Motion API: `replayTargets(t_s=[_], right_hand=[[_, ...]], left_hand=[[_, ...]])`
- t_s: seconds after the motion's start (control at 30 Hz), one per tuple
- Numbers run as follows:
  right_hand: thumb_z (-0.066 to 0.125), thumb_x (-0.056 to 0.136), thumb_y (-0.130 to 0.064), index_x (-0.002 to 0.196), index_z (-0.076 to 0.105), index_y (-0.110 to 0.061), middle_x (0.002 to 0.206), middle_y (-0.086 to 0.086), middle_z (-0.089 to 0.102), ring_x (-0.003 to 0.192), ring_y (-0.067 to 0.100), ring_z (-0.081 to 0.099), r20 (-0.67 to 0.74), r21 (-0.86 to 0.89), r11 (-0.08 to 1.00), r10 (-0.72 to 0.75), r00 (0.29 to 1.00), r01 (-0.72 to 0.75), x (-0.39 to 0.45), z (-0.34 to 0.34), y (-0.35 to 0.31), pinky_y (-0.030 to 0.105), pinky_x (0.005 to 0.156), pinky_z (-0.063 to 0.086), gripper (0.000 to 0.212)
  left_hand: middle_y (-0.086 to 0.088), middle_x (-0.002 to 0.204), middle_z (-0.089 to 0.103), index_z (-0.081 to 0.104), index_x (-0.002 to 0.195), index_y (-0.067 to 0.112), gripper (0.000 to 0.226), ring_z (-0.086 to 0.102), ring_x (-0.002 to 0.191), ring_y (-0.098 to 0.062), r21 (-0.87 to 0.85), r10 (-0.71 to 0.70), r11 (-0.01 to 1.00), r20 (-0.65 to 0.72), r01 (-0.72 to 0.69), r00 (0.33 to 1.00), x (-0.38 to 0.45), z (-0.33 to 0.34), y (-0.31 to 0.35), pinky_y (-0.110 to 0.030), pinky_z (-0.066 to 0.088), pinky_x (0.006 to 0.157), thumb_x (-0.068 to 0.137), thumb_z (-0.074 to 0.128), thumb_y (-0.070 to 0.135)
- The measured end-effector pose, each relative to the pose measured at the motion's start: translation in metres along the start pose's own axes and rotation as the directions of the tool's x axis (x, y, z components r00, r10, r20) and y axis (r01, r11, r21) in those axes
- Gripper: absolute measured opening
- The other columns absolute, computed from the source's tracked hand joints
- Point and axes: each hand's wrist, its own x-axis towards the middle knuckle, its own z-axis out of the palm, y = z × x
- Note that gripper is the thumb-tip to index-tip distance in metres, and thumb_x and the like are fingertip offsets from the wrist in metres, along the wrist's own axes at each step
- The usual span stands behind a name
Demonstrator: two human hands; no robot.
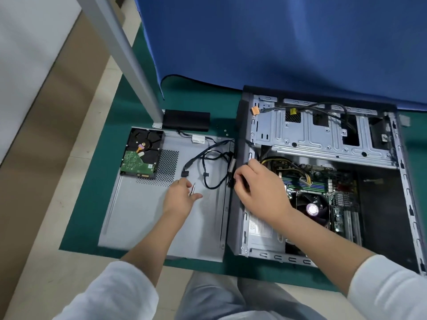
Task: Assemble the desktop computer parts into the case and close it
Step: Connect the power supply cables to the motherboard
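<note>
The computer case (323,172) lies open on its side on a green mat (97,195) spread over the floor, its motherboard (323,188) facing up, with a round CPU fan (312,207) toward the near side and a bare metal drive cage (323,135) at the far end. Just left of it, touching its edge, the detached grey side panel (161,215) lies flat on the mat. A hard drive (141,153) sits circuit-board up on the panel's far left corner, and a tangle of black cables (212,167) sprawls across the panel's right part, running toward the case.

The left hand (182,197) hovers low over the middle of the panel — its fingers are curled around a slim metal screwdriver (192,189), whose tip points away from the person. The right hand (258,185) is at the left wall of the case, its fingers bent around a dark cable end or connector there; what exactly it pinches is too blurred to tell.

A black box (186,120) rests on the mat beyond the panel, beside a grey post (129,56), and a blue cloth (277,42) hangs behind the case.
</note>
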Motion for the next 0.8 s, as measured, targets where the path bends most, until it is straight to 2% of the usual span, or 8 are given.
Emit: replayTargets(t_s=[0.2,0.33,0.47,0.53,0.6,0.67,0.73,0.8], right_hand=[[0.056,0.091,-0.020,0.095,0.067,-0.015,0.085,-0.005,0.056,0.069,0.013,0.055,0.002,0.054,0.998,0.026,1.000,-0.026,-0.001,-0.002,0.001,0.026,0.055,0.042,0.013],[0.049,0.096,-0.028,0.109,0.056,-0.028,0.079,-0.017,0.048,0.071,-0.003,0.050,0.030,0.365,0.901,0.242,0.970,-0.236,0.001,-0.007,0.010,0.019,0.060,0.039,0.015],[0.054,0.093,-0.037,0.113,0.047,-0.027,0.075,-0.007,0.054,0.065,0.004,0.053,0.069,0.457,0.779,0.450,0.890,-0.429,0.019,-0.020,0.027,0.025,0.058,0.043,0.023],[0.057,0.092,-0.041,0.107,0.048,-0.022,0.076,-0.003,0.062,0.068,0.013,0.060,0.201,0.413,0.768,0.447,0.872,-0.489,0.032,-0.024,0.032,0.030,0.061,0.046,0.025],[0.057,0.092,-0.039,0.096,0.050,-0.017,0.073,-0.002,0.061,0.067,0.017,0.058,0.307,0.369,0.774,0.420,0.854,-0.514,0.042,-0.025,0.033,0.028,0.059,0.043,0.023],[0.056,0.094,-0.035,0.088,0.050,-0.014,0.070,-0.003,0.055,0.065,0.016,0.052,0.359,0.344,0.791,0.388,0.849,-0.506,0.046,-0.028,0.034,0.026,0.053,0.037,0.023],[0.053,0.096,-0.034,0.084,0.048,-0.016,0.067,-0.003,0.052,0.061,0.015,0.049,0.363,0.315,0.818,0.365,0.857,-0.482,0.045,-0.036,0.039,0.027,0.052,0.034,0.022],[0.052,0.096,-0.031,0.081,0.047,-0.016,0.066,-0.002,0.053,0.058,0.015,0.049,0.359,0.320,0.836,0.328,0.874,-0.446,0.040,-0.048,0.046,0.028,0.053,0.036,0.022]], left_hand=[[-0.005,0.120,0.049,0.054,0.122,0.012,0.043,0.046,0.115,-0.022,-0.029,0.135,0.990,-0.112,-0.139,0.984,-0.005,-0.009,0.026,-0.031,0.041,0.094,0.085,0.070,0.025],[0.004,0.118,0.052,0.055,0.122,0.019,0.030,0.051,0.105,-0.011,-0.157,0.355,0.915,-0.123,-0.372,0.927,-0.003,-0.027,0.083,-0.024,0.040,0.094,0.092,0.059,0.017],[0.003,0.100,0.068,0.064,0.095,0.026,0.021,0.063,0.091,-0.016,-0.520,0.180,0.853,0.209,-0.047,0.961,-0.001,-0.039,0.149,-0.033,0.052,0.080,0.098,0.046,0.037],[-0.006,0.100,0.070,0.066,0.087,0.021,0.029,0.065,0.096,-0.026,-0.635,0.077,0.760,0.303,0.141,0.950,0.000,-0.038,0.172,-0.041,0.052,0.090,0.097,0.048,0.042],[-0.007,0.100,0.069,0.064,0.084,0.018,0.024,0.063,0.098,-0.026,-0.733,-0.050,0.639,0.261,0.232,0.964,-0.001,-0.037,0.187,-0.041,0.049,0.096,0.095,0.055,0.037],[0.002,0.080,0.066,0.063,0.080,0.020,0.019,0.060,0.081,-0.017,-0.826,-0.117,0.510,0.212,0.242,0.970,-0.007,-0.036,0.197,-0.032,0.050,0.084,0.095,0.056,0.029],[0.008,0.066,0.058,0.064,0.078,0.022,0.027,0.050,0.064,-0.009,-0.853,-0.107,0.502,0.106,0.145,0.989,-0.017,-0.038,0.206,-0.022,0.045,0.065,0.099,0.048,0.026],[0.008,0.075,0.059,0.064,0.079,0.022,0.034,0.047,0.062,-0.004,-0.841,-0.062,0.540,-0.021,0.015,0.998,-0.031,-0.040,0.216,-0.017,0.041,0.060,0.102,0.039,0.024]])
